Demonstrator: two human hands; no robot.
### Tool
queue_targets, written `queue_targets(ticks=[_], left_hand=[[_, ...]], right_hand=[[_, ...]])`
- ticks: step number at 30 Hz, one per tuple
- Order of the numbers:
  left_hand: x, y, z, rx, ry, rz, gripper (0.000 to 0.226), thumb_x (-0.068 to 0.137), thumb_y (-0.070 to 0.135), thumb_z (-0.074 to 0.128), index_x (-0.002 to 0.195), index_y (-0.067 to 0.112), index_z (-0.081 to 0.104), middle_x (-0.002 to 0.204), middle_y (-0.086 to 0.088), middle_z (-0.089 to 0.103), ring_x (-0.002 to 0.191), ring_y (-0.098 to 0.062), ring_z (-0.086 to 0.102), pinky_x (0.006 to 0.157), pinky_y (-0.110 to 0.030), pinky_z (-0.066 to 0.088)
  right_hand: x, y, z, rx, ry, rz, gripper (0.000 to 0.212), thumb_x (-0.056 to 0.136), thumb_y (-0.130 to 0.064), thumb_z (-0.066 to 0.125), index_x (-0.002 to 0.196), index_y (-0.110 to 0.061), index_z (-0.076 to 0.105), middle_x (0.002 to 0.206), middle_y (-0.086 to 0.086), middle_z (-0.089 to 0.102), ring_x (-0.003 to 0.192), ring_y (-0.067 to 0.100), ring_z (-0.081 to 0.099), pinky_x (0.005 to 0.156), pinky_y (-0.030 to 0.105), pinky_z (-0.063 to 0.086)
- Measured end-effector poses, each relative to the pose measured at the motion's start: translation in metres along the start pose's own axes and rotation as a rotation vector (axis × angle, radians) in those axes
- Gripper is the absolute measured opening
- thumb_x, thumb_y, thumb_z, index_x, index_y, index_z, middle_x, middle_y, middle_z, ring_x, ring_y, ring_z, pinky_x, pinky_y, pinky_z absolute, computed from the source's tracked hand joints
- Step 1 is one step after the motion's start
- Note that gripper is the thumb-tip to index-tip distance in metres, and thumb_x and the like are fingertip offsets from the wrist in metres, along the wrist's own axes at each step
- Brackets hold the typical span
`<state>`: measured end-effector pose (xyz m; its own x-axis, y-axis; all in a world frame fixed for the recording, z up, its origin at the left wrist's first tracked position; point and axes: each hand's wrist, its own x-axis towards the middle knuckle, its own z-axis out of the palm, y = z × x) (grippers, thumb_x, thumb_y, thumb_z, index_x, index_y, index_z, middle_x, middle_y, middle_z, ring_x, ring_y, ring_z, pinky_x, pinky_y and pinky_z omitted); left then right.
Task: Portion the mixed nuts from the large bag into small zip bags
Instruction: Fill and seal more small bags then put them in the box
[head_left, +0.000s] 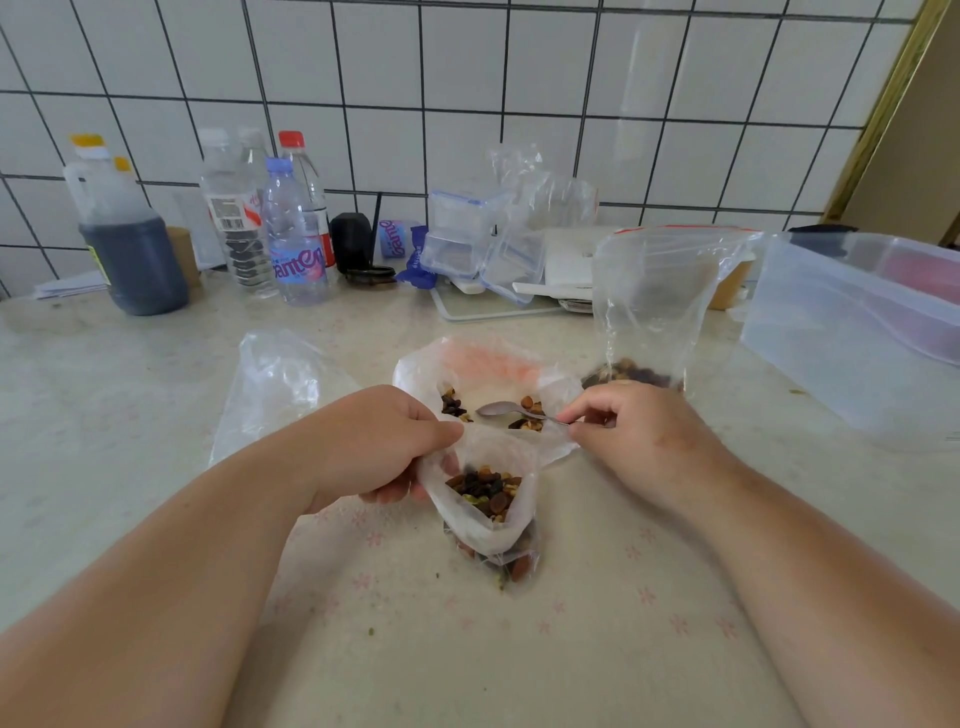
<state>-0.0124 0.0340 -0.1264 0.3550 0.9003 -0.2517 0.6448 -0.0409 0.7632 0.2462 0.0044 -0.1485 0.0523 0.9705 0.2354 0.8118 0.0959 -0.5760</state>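
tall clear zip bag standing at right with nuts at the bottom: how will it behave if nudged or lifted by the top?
The tall zip bag is probably floppy: thin, creased film. Its nuts sit only at the bottom, so it may tip or fold if nudged. Lifted by the top, it likely hangs bottom-heavy.

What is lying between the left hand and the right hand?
In the head view, the open large bag of nuts lies between the left hand and right hand, with the spoon bowl over it.
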Motion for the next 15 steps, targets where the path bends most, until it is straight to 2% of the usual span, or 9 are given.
queue_targets(ticks=[3,7,9,11,13,15], left_hand=[[-0.001,0.002,0.001,0.005,0.013,0.0,0.05,0.103,0.051,0.051,0.076,0.022,0.081,0.047,0.005,0.056,0.041,-0.012,0.045,0.045,-0.019,0.041],[-0.003,0.004,0.002,0.033,0.049,-0.004,0.059,0.102,0.06,0.044,0.074,0.022,0.08,0.045,0.001,0.055,0.038,-0.01,0.042,0.044,-0.017,0.04],[-0.002,0.004,0.002,0.03,0.06,-0.009,0.059,0.101,0.06,0.047,0.074,0.02,0.08,0.046,-0.001,0.054,0.038,-0.012,0.04,0.045,-0.018,0.039],[-0.001,0.003,0.003,0.024,0.065,-0.013,0.057,0.1,0.059,0.051,0.076,0.016,0.08,0.049,-0.003,0.054,0.04,-0.014,0.041,0.046,-0.019,0.04],[0.0,0.003,0.003,0.006,0.062,-0.008,0.055,0.099,0.057,0.055,0.08,0.011,0.079,0.053,-0.005,0.055,0.047,-0.018,0.044,0.047,-0.021,0.04],[0.001,0.002,0.003,-0.034,0.054,0.013,0.052,0.099,0.054,0.057,0.078,0.012,0.08,0.058,-0.008,0.056,0.054,-0.022,0.045,0.047,-0.023,0.039]], right_hand=[[0.0,-0.001,0.002,-0.016,0.002,-0.02,0.014,0.09,-0.031,0.068,0.097,-0.039,0.077,0.097,-0.017,0.066,0.087,-0.007,0.057,0.066,0.005,0.036],[-0.001,-0.004,-0.003,-0.061,0.059,-0.056,0.014,0.086,-0.033,0.073,0.099,-0.035,0.076,0.101,-0.011,0.059,0.087,0.0,0.055,0.068,0.005,0.035],[-0.003,-0.009,-0.008,-0.04,0.125,-0.079,0.01,0.084,-0.029,0.075,0.094,-0.033,0.075,0.098,-0.011,0.058,0.086,0.001,0.056,0.069,0.007,0.036],[-0.007,-0.017,-0.013,0.017,0.144,-0.107,0.006,0.083,-0.027,0.076,0.079,-0.032,0.073,0.086,-0.011,0.062,0.08,-0.002,0.057,0.064,0.007,0.039],[-0.012,-0.024,-0.016,0.058,0.046,-0.084,0.016,0.085,-0.034,0.074,0.07,-0.027,0.072,0.071,-0.01,0.068,0.066,-0.006,0.058,0.058,0.01,0.04],[-0.017,-0.031,-0.017,0.072,-0.154,-0.011,0.034,0.09,-0.048,0.065,0.069,-0.023,0.073,0.062,-0.01,0.069,0.051,-0.003,0.056,0.057,0.02,0.039]])
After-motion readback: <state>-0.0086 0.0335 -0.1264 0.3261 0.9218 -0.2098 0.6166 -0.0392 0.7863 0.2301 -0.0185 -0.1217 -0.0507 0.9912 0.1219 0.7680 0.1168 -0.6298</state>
